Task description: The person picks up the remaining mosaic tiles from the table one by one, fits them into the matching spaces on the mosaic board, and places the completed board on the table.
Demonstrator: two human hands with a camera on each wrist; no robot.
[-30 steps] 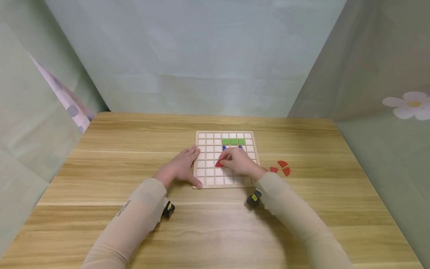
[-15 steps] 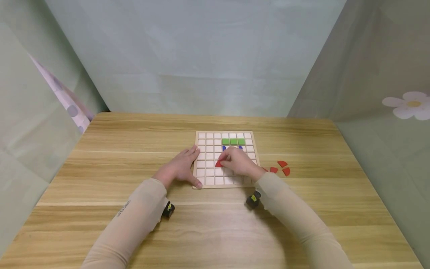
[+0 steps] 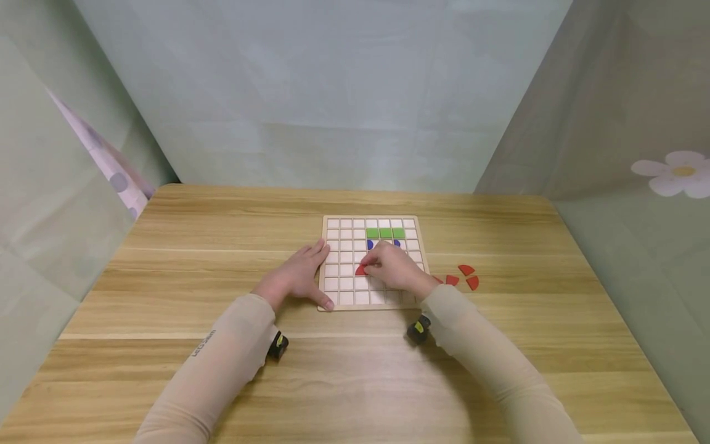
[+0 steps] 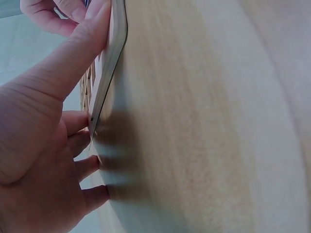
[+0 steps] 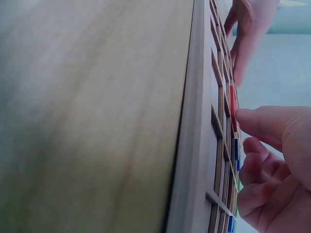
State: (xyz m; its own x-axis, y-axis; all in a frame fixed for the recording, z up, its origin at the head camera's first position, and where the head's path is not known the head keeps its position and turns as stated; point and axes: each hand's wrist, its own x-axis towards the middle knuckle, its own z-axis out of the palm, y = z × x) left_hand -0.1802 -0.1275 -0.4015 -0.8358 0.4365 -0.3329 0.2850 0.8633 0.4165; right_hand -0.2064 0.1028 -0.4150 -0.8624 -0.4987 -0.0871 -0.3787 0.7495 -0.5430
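Observation:
On the table lies a square wooden grid board (image 3: 346, 298) with white cells. My left hand (image 3: 299, 272) rests at its left edge, fingers spread; the left wrist view has the thumb (image 4: 77, 58) on the board's rim. My right hand (image 3: 395, 266) reaches over the middle of the grid, thumb and index finger pinching a red quarter-circle tile (image 3: 360, 271). Seen from the right wrist, the thumb sits against this red tile (image 5: 232, 104), low on the grid, with the other fingers curled. Three green square tiles (image 3: 385, 234) fill cells in an upper row. Blue tiles (image 3: 370, 245) show below them, partly covered by the right hand.
Several loose red quarter-circle tiles (image 3: 466, 270) lie on the wooden table (image 3: 344, 382) right of the board, one partly hidden by the right wrist. Pale curtains (image 3: 333, 111) hang behind and at both sides.
Almost nothing differs. Both hands keep their places, and the red tile stays under the right fingertips in the same cell area.

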